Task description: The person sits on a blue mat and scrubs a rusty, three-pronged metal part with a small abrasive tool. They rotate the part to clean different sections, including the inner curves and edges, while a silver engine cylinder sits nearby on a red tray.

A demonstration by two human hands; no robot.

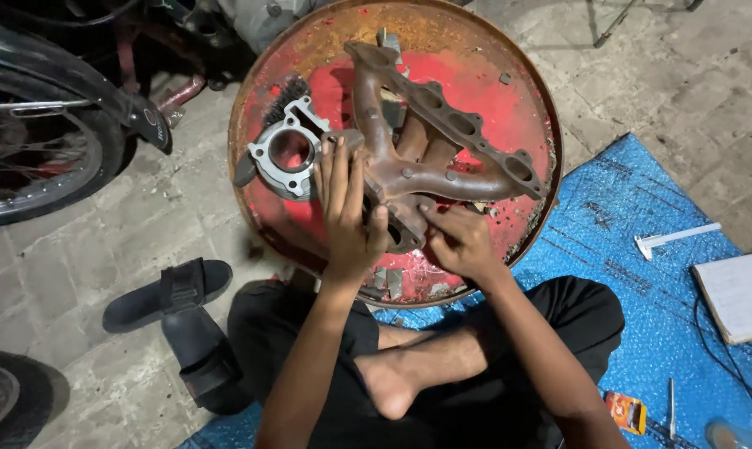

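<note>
Manifold (pixel 442 158) — rusty, gripped at its outlet by both hands (pixel 401 233).

Person seen from above, seated. Both forearms bare from elbow down, no sleeves in view. Left hand (pixel 347 212) and right hand (pixel 462 241) bare: no gloves, rings, watch or bracelet visible. Legs in black trousers (pixel 509 399), loose cloth, creased at knees. One foot (pixel 388 384) bare, no sock or shoe, sole partly showing. Upper body out of view.
</note>
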